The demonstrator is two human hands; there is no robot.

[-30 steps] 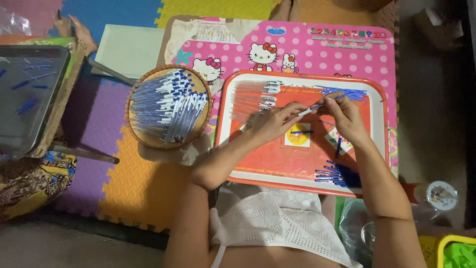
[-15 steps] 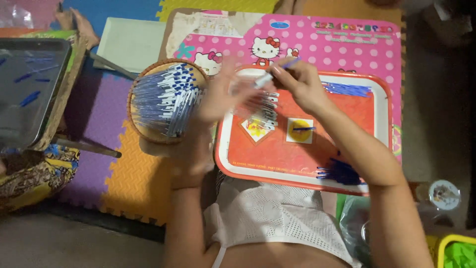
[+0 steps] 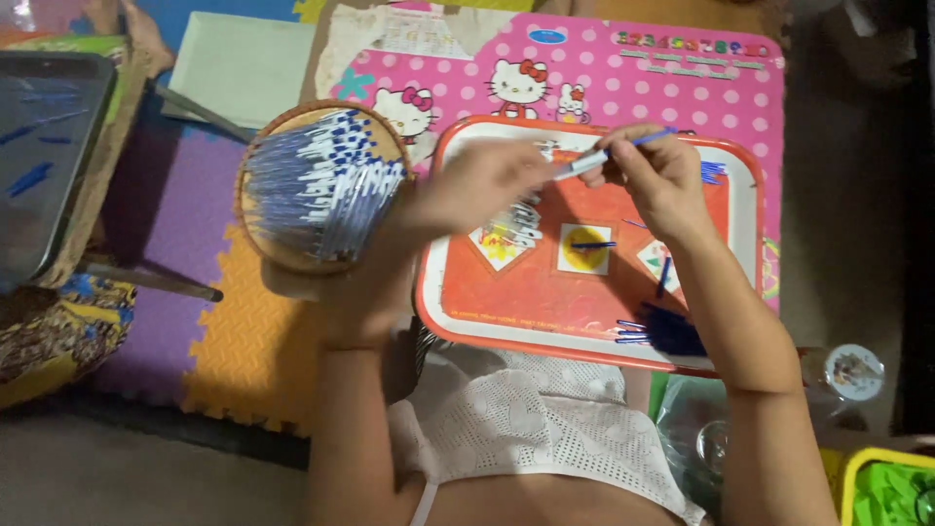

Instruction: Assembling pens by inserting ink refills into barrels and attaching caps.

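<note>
Your right hand [image 3: 653, 180] pinches the pen [image 3: 609, 156], frame centre; left hand [image 3: 482, 185] blurred, grip unclear. Steady it over the red tray [image 3: 584, 312].

Floor covered in interlocking foam mats [image 3: 234, 341], squares of purple, orange and blue with jigsaw edges. Beyond the mats' near edge, a strip of bare grey floor [image 3: 146, 477]. A low pink table [image 3: 682, 88] with white polka dots and cartoon cat figures stands on the mats. At far left, a dark metal tray [image 3: 44, 156] rests tilted over a patterned cloth [image 3: 58, 331] of blue, yellow and brown. A pale green sheet [image 3: 243, 63] lies at top. Right side falls into shadow; light is dim, warm, indoor.
</note>
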